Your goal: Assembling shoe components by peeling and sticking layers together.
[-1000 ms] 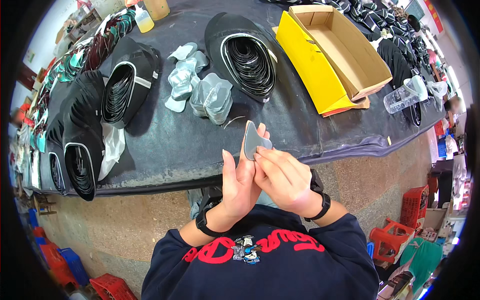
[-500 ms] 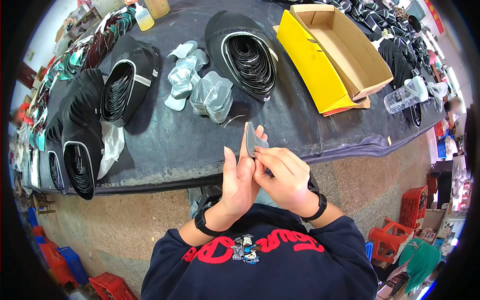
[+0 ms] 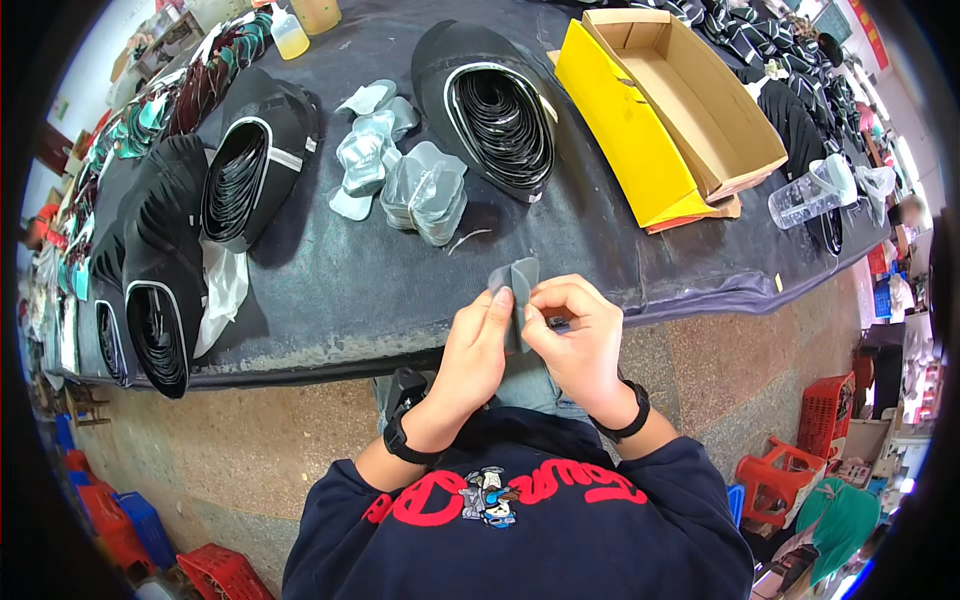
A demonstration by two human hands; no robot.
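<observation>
Near the table's front edge, my left hand (image 3: 474, 352) and my right hand (image 3: 580, 338) pinch a small grey shaped piece (image 3: 515, 280) between them. Its upper end shows as two rounded flaps standing apart; my fingers cover much of the rest. Beyond my hands lies a tied stack of similar grey pieces (image 3: 425, 195). Left of that stack is a looser pile of pale grey pieces (image 3: 366, 155), some in clear film. A bundle of nested black shoe uppers (image 3: 455, 65) with white edging rests behind the stack.
An open yellow cardboard box (image 3: 620, 120) stands right of the bundle. A clear plastic cup (image 3: 805, 195) lies near the table's right edge. More black bundles (image 3: 165, 220) line the left side, with a bottle of yellow liquid (image 3: 288, 35) behind. Red crates (image 3: 828, 412) stand on the floor.
My left hand has turned from upright, fingers extended, to gripping the grey piece. The piece now shows two flaps apart. My right hand has shifted slightly to the right.
</observation>
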